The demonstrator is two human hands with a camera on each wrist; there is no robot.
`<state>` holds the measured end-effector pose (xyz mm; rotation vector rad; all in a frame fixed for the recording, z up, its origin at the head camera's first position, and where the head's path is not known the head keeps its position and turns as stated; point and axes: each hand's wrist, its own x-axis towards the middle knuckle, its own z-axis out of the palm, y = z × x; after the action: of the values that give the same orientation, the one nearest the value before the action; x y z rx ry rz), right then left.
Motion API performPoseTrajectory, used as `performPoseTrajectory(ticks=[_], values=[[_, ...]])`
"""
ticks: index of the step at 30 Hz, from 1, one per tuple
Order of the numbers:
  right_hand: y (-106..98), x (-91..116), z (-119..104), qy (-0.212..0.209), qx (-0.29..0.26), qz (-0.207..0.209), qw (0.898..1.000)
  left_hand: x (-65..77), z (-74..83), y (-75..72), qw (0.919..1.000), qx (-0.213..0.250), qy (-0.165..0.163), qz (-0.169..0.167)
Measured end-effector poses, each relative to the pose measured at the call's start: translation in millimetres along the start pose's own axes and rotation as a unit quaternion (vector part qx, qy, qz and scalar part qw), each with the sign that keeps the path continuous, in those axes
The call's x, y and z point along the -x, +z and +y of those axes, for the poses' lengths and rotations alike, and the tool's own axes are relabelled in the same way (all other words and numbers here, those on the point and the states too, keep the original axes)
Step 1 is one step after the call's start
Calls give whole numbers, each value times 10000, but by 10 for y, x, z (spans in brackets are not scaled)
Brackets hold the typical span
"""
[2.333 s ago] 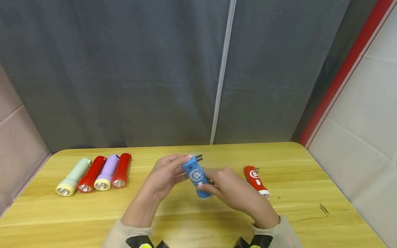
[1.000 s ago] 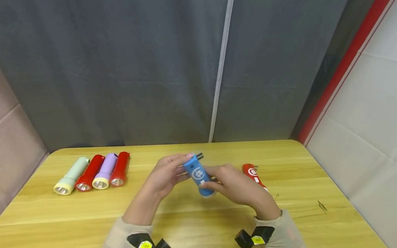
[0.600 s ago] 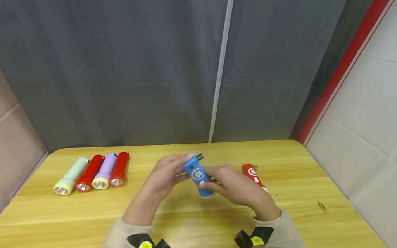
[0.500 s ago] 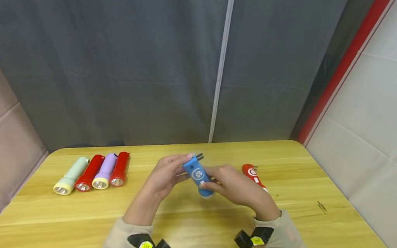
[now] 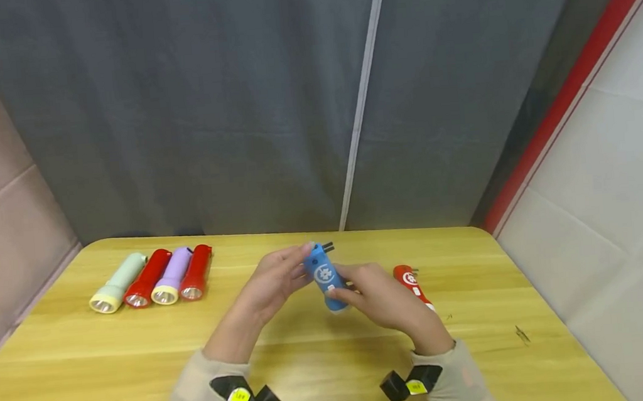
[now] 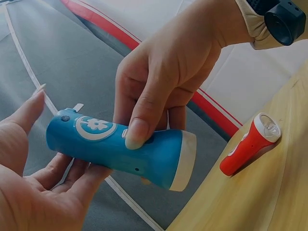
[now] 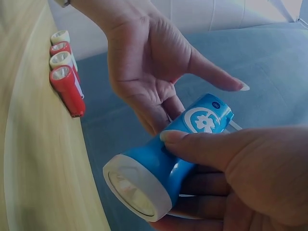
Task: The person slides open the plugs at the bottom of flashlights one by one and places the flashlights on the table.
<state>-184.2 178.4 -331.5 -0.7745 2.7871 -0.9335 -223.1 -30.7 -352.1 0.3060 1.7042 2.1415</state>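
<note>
My right hand (image 5: 377,294) grips a blue flashlight (image 5: 324,274) above the table, its thumb on the printed side near the switch. The flashlight tilts, with its white-rimmed head toward me and two plug prongs (image 5: 328,247) sticking out by the tail end. My left hand (image 5: 273,280) is beside the tail end. In the left wrist view, the left thumb (image 6: 29,110) stands raised off the body, while extended fingers lie under the blue flashlight (image 6: 106,149). A red flashlight (image 5: 410,281) with a white rim and its own prongs lies behind my right hand, partly hidden by it.
At the left back of the wooden table (image 5: 142,366) several flashlights lie side by side: mint (image 5: 126,275), red (image 5: 154,278), purple (image 5: 175,273) and another red (image 5: 197,273). A grey curtain (image 5: 206,109) hangs behind, and a white wall (image 5: 611,203) borders the right.
The blue flashlight has shifted slightly up and to the right, turning a little more upright. My left thumb has come off its tail end. The right hand keeps its grip.
</note>
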Motion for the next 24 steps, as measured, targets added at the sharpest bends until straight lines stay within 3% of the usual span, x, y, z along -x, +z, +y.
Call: performPoseTrajectory(ticks=[5, 14, 24], values=[[4, 37, 28, 288, -116, 177, 9994, -17, -17, 26, 9996, -128, 56, -245], [156, 141, 42, 702, -182, 909, 9932, -37, -57, 53, 9996, -224, -5, -172], [328, 330, 61, 1119, 704, 1773, 9752, -164, -163, 210, 9998, -78, -203, 8]])
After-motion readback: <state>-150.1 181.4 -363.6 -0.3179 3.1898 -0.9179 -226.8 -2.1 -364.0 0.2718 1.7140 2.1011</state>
